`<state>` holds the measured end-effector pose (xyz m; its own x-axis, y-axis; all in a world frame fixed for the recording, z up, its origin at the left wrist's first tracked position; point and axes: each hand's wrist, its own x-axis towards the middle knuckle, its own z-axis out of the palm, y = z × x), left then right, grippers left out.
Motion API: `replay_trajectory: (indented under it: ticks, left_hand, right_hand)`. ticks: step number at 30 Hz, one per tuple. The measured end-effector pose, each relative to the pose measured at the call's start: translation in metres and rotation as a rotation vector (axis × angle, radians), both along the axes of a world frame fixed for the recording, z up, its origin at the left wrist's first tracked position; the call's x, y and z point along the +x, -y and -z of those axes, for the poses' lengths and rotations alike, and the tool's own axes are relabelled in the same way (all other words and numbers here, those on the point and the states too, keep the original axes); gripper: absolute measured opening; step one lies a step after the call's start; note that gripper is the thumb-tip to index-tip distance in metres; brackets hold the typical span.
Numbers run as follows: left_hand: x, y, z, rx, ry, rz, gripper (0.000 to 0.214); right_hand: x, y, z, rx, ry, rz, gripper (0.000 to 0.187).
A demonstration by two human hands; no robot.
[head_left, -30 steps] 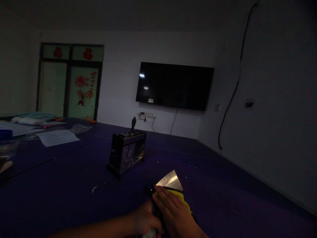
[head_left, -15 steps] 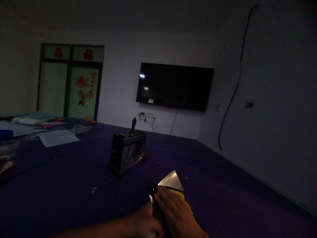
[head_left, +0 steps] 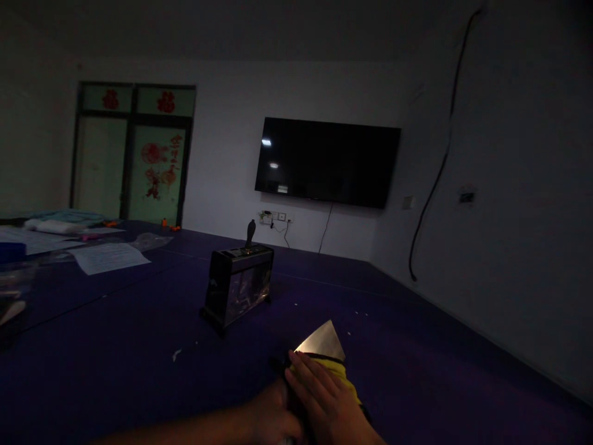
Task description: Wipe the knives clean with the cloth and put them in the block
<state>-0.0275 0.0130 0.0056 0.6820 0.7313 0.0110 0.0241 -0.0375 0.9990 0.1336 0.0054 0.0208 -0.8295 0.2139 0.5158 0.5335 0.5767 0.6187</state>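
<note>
A broad, shiny blade, like that of a kitchen knife, sticks out beyond a yellow and black cloth at the lower middle. My right hand presses this cloth over the blade, its fingers held close together. Beside it, my left hand is closed round the knife's lower end; the handle is mostly hidden, with a small pale bit showing at the bottom edge. Farther off, a black knife block with see-through sides stands on the table, a dark handle rising from its top.
The purple tabletop carries small white scraps. Printed papers, clear plastic, a blue item and folded cloths lie at the left. Behind are a wall-mounted television and a glass door; a wall runs along the right.
Both hands have shifted slightly down and left against the cloth and blade. The shiny strip near my left hand is now covered. The knife block has stayed put.
</note>
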Motion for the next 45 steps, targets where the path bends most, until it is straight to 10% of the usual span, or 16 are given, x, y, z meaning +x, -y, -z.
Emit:
replay_trajectory:
  ticks: [45]
  left_hand:
    - [0.006,-0.009,0.020,-0.203,0.075,-0.002,0.049]
  right_hand:
    - [0.002,-0.006,0.003,-0.113,-0.113,0.156,0.057]
